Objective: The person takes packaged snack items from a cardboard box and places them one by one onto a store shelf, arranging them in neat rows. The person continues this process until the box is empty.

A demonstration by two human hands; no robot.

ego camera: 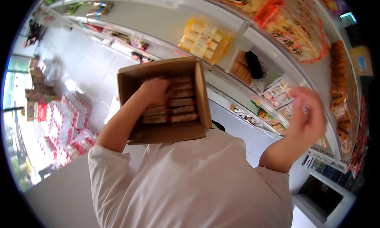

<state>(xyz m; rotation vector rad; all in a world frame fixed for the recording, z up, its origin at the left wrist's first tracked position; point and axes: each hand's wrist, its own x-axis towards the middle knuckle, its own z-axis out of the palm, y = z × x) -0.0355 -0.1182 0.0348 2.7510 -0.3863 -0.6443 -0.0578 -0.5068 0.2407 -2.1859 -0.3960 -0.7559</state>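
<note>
An open cardboard box (203, 97) sits against the front of my body, holding several rows of wrapped snack bars (182, 102). My left hand (156, 90) reaches down into it, its fingers touching or among the bars; whether they grip one is hidden. Out to the right, my right hand (310, 112) is raised in front of the shelves, blurred, with its fingers curled. I cannot make out anything in its grasp. Behind it lie white patterned packets (277, 93) on a shelf.
A shelf unit (219, 10) curves across the top and right. It carries a yellow pack of pale cakes (200, 39), brown biscuits (242, 68) and large orange-edged snack bags (291, 35). Red-and-white wrapped packs (61, 121) are stacked on the left of the tiled floor (96, 59).
</note>
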